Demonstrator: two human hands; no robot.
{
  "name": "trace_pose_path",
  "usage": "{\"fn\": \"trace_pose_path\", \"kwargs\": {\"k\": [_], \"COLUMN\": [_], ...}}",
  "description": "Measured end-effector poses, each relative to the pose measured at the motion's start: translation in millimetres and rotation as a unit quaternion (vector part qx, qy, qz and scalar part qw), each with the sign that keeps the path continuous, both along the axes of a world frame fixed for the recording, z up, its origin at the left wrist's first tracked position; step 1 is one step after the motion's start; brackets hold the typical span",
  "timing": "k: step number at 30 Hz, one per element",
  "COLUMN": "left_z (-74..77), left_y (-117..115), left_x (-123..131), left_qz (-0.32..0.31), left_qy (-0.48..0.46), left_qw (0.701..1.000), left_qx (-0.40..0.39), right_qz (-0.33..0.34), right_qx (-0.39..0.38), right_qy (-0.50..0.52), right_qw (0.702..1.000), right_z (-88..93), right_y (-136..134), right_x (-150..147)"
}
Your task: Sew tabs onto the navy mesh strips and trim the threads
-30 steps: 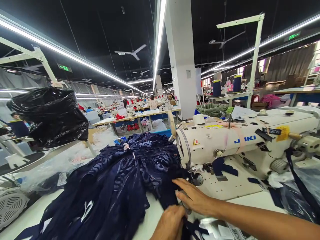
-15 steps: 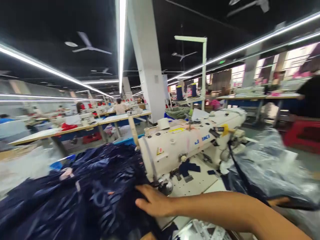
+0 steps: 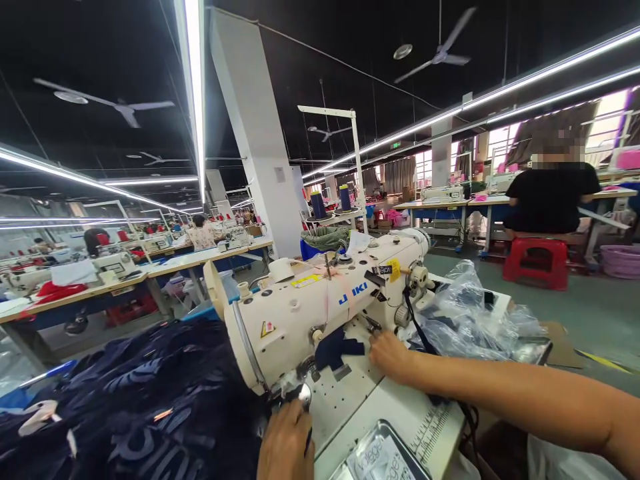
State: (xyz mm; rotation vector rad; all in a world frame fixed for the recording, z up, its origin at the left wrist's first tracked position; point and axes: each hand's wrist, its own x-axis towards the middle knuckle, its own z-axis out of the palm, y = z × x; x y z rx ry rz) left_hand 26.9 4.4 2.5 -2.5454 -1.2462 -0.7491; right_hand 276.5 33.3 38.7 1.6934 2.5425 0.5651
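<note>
A cream sewing machine [image 3: 320, 303] stands on the white table [image 3: 400, 417] before me. My right hand [image 3: 393, 353] reaches under the machine's arm to the dark blue fabric scraps [image 3: 336, 348] on its bed; its fingers are curled and partly hidden. My left hand [image 3: 286, 443] is closed at the needle end, against the heap of dark navy patterned fabric [image 3: 130, 407] on the left. What it grips is hidden.
A clear plastic bag [image 3: 470, 320] with dark cloth lies right of the machine. A person in black sits on a red stool [image 3: 536, 260] at the right. Rows of sewing tables [image 3: 150, 277] and a white pillar [image 3: 260, 140] stand behind. Thread cones [image 3: 330, 203] sit on a stand.
The view has swung right. My right hand left the fabric by the needle and moved right, under the machine's arm. My left hand stays at the needle end.
</note>
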Motion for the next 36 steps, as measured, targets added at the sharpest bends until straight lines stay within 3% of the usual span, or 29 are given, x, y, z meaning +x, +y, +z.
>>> {"fn": "trace_pose_path", "kwargs": {"k": [2,5,9,14,17,22,27,31,34,36], "left_z": [-1.3,0.1,1.4,-2.0,-1.6,1.8,1.5,0.1,-2.2,-4.6], "left_y": [4.4,2.1,-16.7,-35.5,-38.0,-38.0,-39.8,-43.7,-45.8,-46.2], "left_x": [4.3,-4.2,-23.2,-28.1,-24.9,-22.2,-22.0,-20.2,-19.7,-20.4], "left_qz": [0.016,0.013,0.020,-0.014,-0.016,-0.015,-0.007,0.002,0.001,-0.001], "left_qy": [0.040,0.034,0.010,0.025,0.044,0.092,0.100,0.082,0.074,0.073], "left_qw": [0.999,0.999,0.997,0.998,0.998,0.993,0.991,0.992,0.994,0.995], "left_qx": [0.021,-0.021,-0.071,-0.059,-0.043,-0.067,-0.094,-0.096,-0.080,-0.073], "right_qz": [-0.008,0.012,0.113,0.215,0.213,0.189,0.237,0.314,0.331,0.293], "right_qx": [0.005,0.009,-0.026,-0.103,-0.119,-0.074,-0.029,0.004,0.002,-0.026], "right_qy": [0.008,0.031,0.073,0.144,0.172,0.193,0.135,0.104,0.154,0.217], "right_qw": [1.000,0.999,0.991,0.960,0.954,0.960,0.962,0.944,0.931,0.931], "right_z": [-6.0,-10.4,-10.0,-12.8,-16.0,-22.5,-34.6,-39.6,-42.9,-46.0], "right_y": [1.5,-0.1,-5.7,-8.1,-4.0,-3.3,-8.9,-10.3,-8.5,-5.3], "right_x": [5.2,1.8,-23.9,-69.0,-82.3,-81.6,-79.6,-78.6,-79.3,-81.9]}}
